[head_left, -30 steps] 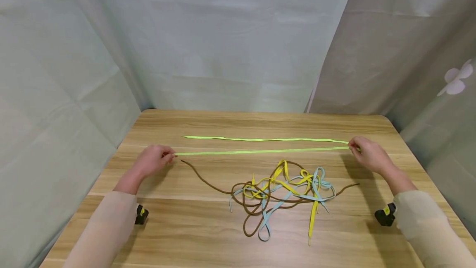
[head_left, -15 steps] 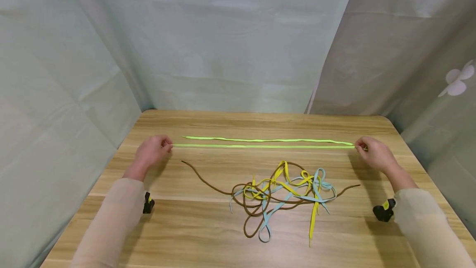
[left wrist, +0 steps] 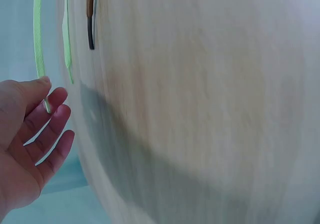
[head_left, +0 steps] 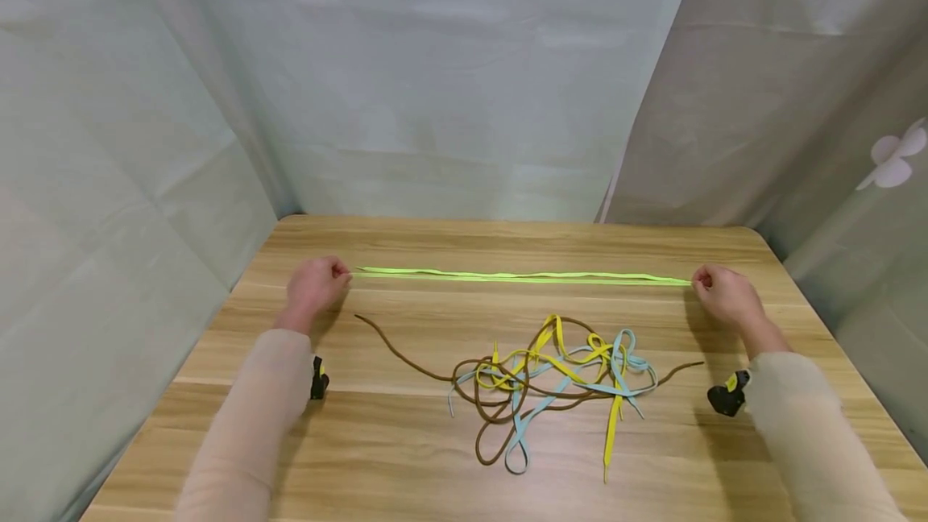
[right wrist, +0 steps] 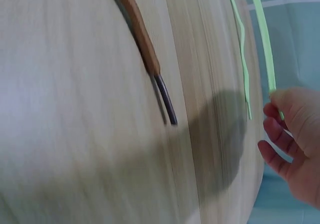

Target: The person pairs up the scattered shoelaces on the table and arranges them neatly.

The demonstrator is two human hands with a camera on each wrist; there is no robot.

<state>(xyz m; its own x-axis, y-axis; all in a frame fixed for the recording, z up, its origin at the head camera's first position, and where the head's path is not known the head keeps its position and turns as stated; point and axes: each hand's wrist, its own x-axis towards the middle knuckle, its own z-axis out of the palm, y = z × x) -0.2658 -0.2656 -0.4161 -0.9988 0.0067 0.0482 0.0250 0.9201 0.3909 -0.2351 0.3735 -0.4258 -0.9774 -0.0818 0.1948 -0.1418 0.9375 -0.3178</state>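
My left hand (head_left: 316, 287) pinches one end of a neon green flat shoelace (left wrist: 37, 38) between thumb and index finger. The other end is pinched the same way by my right hand (head_left: 728, 296). Stretched straight between them, the held shoelace (head_left: 536, 281) runs across the far part of the table. Close along it, a second neon green shoelace (right wrist: 244, 58) lies on the tabletop, nearly straight. In the left wrist view the lying shoelace (left wrist: 66, 38) shows its tip on the wood, apart from the hand. The remaining fingers of both hands are loosely bent.
Nearer on the wooden table (head_left: 377, 457) lies a loose tangle: a brown round shoelace (head_left: 406, 357), a yellow flat shoelace (head_left: 610, 437) and a light blue shoelace (head_left: 536, 408). The brown ends stick out left and right. Pale curtains (head_left: 435, 103) stand behind the table.
Both hands have moved the held green shoelace away from me, toward the lying one. My left hand shifted forward and lately to the right; the right hand went slightly right. The tangle stayed put.
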